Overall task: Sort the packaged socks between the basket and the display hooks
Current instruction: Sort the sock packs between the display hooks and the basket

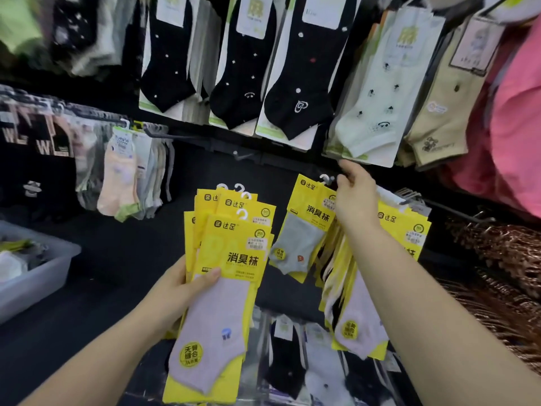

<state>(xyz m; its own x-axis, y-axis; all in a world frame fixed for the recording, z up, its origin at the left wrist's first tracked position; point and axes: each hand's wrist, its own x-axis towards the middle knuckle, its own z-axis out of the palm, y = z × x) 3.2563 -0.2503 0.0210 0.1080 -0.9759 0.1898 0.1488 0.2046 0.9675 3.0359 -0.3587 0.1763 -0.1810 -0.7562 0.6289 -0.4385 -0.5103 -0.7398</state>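
"达足", "消臭袜" — yellow sock packs [234, 247]

Both bare forearms reach forward, the left hand [187, 285] gripping a stack of sock packs [234, 259], thumb across the front, the raised right hand [355, 197] pinching a hanging pack [304, 227] at its top.

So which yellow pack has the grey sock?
The grey-sock pack that the right hand holds by its top; the front pack in the left hand shows lilac.

Dim, motion-blurred edges, wide-angle warp.
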